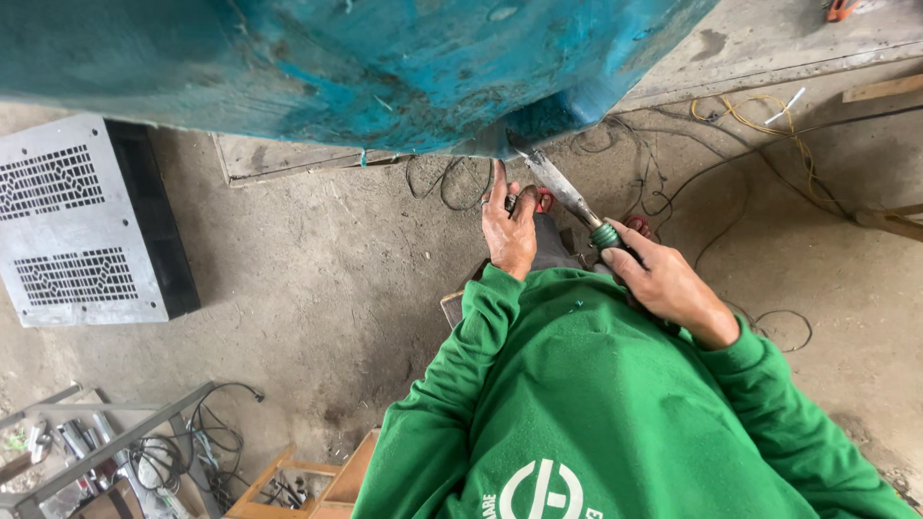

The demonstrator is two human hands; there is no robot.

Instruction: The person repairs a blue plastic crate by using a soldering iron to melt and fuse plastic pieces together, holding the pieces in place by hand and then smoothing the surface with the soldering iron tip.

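The right hand [663,284] grips a green-handled metal scraper [567,197], blade against the peeling teal-painted hull [385,67]. The left hand [510,226], finger extended, seems to pinch something small; scraping looks underway.

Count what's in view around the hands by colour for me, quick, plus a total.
Teal: 1, the big painted hull overhead.
Grey: 2, the scraper blade held by the right hand, and the grille panel on the floor.
Green: 1, the tool's handle.
Yellow: 1, the loose wire.
The left hand rests just below the hull.
Total: 5.
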